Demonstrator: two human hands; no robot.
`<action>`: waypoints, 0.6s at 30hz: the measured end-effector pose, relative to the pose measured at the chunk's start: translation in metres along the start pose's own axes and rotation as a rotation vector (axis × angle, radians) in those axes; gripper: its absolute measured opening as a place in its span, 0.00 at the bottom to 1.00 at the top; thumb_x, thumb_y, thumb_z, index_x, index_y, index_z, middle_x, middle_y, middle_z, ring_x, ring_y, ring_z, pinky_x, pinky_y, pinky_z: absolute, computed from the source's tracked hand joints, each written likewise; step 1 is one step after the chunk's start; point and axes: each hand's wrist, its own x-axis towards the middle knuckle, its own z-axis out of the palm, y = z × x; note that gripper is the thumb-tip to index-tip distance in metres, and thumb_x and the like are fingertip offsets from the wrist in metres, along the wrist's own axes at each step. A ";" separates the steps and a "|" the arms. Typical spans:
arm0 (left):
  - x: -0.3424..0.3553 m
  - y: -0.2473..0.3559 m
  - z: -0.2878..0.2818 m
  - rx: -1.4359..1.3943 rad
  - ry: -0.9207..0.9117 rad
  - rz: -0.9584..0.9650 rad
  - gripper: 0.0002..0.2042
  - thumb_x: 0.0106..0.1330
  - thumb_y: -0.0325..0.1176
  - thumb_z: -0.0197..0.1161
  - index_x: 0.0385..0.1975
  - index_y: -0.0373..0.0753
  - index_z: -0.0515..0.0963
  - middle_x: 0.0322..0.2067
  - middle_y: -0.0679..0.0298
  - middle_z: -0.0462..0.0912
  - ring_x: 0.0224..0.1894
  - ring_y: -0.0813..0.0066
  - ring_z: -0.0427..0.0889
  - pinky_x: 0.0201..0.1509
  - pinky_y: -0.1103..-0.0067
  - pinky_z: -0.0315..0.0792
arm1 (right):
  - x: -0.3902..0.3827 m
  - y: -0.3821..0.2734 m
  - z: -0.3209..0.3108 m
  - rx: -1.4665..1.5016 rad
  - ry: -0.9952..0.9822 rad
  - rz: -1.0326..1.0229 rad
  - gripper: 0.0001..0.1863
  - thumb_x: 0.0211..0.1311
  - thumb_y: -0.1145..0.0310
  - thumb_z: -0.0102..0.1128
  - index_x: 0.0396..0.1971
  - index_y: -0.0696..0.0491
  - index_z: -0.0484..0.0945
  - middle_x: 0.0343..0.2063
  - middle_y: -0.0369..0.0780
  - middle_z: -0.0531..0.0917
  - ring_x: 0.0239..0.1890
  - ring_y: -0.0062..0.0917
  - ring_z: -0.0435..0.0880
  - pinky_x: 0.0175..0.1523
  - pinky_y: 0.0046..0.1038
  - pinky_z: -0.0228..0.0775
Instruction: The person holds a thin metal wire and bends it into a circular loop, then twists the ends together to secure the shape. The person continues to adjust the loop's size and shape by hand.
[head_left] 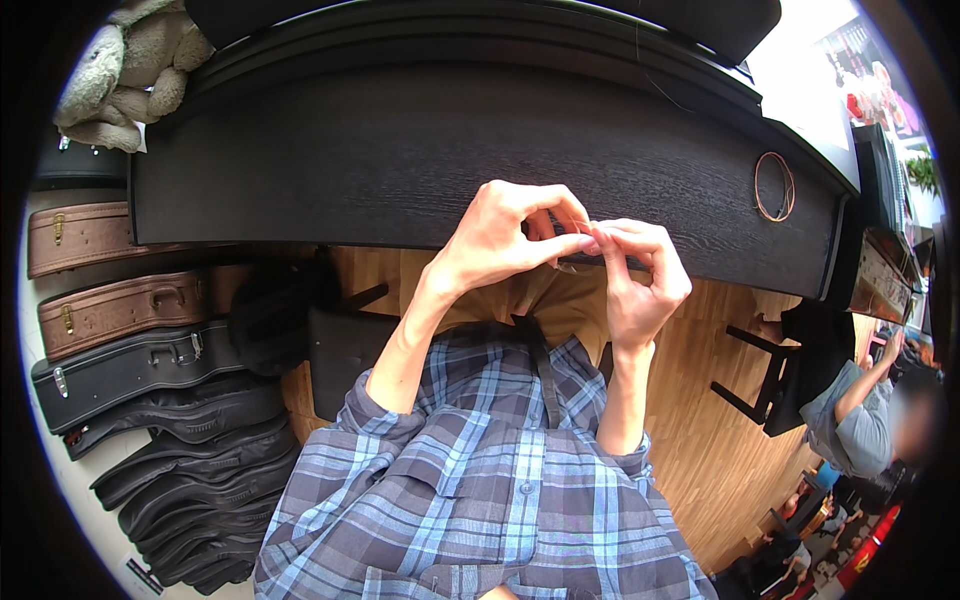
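Observation:
My left hand [513, 232] and my right hand [643, 272] meet in front of me, over the near edge of a black wood-grained top [400, 130]. Both pinch with thumb and forefinger, and the fingertips nearly touch. Between them runs a thin copper-coloured string [581, 222], mostly hidden by the fingers; its full length cannot be made out. To the right on the black top lies a coil of copper-coloured string [774, 187], apart from both hands.
Brown and black instrument cases [110, 311] stand in a row at left, with several soft black bags [200, 480] nearer. A grey plush toy [130, 70] sits far left. Black stool legs [755, 375] rise on the wooden floor at right, beside another person [855, 415].

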 end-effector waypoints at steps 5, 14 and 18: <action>0.000 0.001 0.001 0.001 0.040 -0.049 0.05 0.63 0.27 0.72 0.38 0.36 0.85 0.28 0.63 0.89 0.23 0.81 0.86 0.26 0.85 0.77 | -0.001 -0.002 0.000 -0.002 -0.032 0.021 0.07 0.54 0.81 0.75 0.30 0.56 0.84 0.34 0.41 0.87 0.33 0.26 0.88 0.38 0.25 0.83; -0.003 -0.002 0.003 -0.024 0.122 0.001 0.06 0.62 0.25 0.72 0.38 0.36 0.87 0.25 0.64 0.89 0.23 0.80 0.86 0.25 0.86 0.75 | -0.002 0.003 -0.013 -0.040 -0.136 -0.059 0.06 0.57 0.75 0.74 0.29 0.57 0.83 0.35 0.41 0.85 0.38 0.25 0.87 0.37 0.23 0.83; -0.005 -0.006 0.003 -0.016 0.123 0.092 0.05 0.61 0.24 0.72 0.36 0.37 0.88 0.27 0.64 0.89 0.23 0.81 0.86 0.25 0.86 0.75 | -0.006 -0.005 -0.014 0.347 -0.119 0.322 0.06 0.72 0.70 0.61 0.37 0.58 0.79 0.34 0.42 0.84 0.32 0.27 0.89 0.37 0.24 0.85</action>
